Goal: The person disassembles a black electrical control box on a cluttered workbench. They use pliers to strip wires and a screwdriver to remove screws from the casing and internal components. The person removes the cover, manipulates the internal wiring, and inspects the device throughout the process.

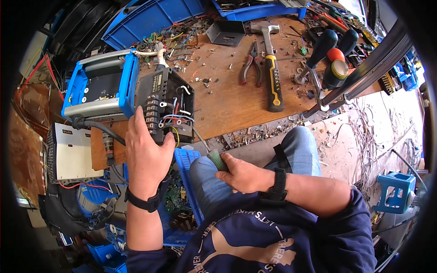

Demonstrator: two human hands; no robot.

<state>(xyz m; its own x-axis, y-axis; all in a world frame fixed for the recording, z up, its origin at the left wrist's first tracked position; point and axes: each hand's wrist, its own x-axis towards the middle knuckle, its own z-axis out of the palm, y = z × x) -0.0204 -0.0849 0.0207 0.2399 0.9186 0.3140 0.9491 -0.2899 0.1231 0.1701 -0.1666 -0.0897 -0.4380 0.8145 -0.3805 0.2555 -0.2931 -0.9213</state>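
A black electrical box (146,87) with a row of screw terminals and an open side full of coloured wires lies tilted on the wooden bench. My left hand (149,154) grips its near end, fingers along the terminal side and thumb by the wires. In my right hand (245,174), above my thigh, is a screwdriver (215,158) with a green handle. Its thin shaft points up and left toward the box's open side; whether the tip touches the box, I cannot tell. White ring lugs end several of the wires.
Left of the box stands a blue-and-silver device frame (98,84) with a thick black cable. Pliers (253,63), a hammer (273,68) and a black metal bracket (226,32) lie farther back among scraps. A clamp (314,82) and metal rail (364,68) are at right.
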